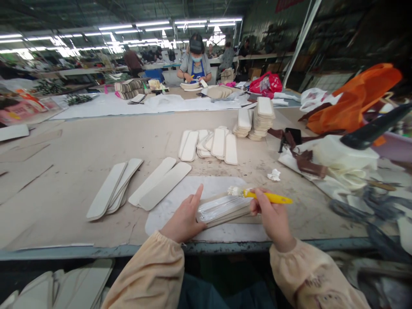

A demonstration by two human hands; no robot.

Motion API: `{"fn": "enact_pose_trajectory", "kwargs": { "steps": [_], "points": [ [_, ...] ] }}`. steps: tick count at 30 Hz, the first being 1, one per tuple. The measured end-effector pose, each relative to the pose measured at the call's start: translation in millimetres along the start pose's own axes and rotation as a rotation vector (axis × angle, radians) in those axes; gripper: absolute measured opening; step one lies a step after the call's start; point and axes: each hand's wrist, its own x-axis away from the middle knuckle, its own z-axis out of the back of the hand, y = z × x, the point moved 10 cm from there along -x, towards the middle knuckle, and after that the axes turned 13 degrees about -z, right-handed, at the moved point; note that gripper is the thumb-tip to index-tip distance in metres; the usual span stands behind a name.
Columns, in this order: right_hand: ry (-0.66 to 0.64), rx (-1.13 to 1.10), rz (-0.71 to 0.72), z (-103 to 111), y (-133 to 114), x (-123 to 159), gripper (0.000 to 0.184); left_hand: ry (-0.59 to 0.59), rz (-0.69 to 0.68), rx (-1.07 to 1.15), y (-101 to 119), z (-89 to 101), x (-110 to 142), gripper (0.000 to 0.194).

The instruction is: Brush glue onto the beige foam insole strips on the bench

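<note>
My right hand is closed around the yellow handle of a paintbrush. Its bristles, coated in white, touch the far edge of a pale, rounded panel. Wet, shiny streaks of a whitish coating cover this panel, which lies on top of a few others. My left hand braces the panel's left end, thumb and index finger spread apart; its other fingers are partly hidden. Beneath the panels is a white sheet. Two loose panels overlap just left of it, beside a fanned group of panels.
Farther back lie more panels and tall panel stacks. To the right are a white jug with a black spout, an orange bag and crumpled paper. Across the table works another person. More panels sit below the table edge.
</note>
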Motion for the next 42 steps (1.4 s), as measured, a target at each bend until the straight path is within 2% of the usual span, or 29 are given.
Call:
{"fn": "enact_pose_trajectory", "kwargs": {
  "steps": [3, 6, 9, 17, 25, 28, 35, 42],
  "points": [
    [-0.102, 0.038, -0.003, -31, 4, 11, 0.038, -0.002, 0.001, -0.003, -1, -0.8, 0, 0.110],
    [-0.120, 0.078, -0.012, -39, 8, 13, 0.039, 0.008, -0.004, 0.003, -2, -1.2, 0, 0.112],
    [-0.046, 0.127, 0.009, -23, 7, 7, 0.039, 0.013, -0.007, 0.009, -4, -1.4, 0, 0.112],
    [0.221, 0.240, 0.021, 40, -7, -13, 0.039, 0.010, -0.008, 0.006, -1, -0.1, 1, 0.109],
    [0.347, 0.241, 0.073, 77, -18, -17, 0.038, 0.011, 0.002, -0.006, -5, 0.5, 1, 0.109],
    [0.353, 0.206, 0.077, 80, -17, -17, 0.038, 0.002, 0.006, -0.017, -5, 0.1, 1, 0.108],
    [0.257, 0.204, 0.060, 60, -12, -20, 0.040, -0.019, 0.020, -0.031, -5, -0.9, 1, 0.106],
    [0.263, 0.273, 0.023, 70, -9, -16, 0.039, -0.023, 0.031, -0.039, -3, 0.1, 0, 0.105]
  ]
}}
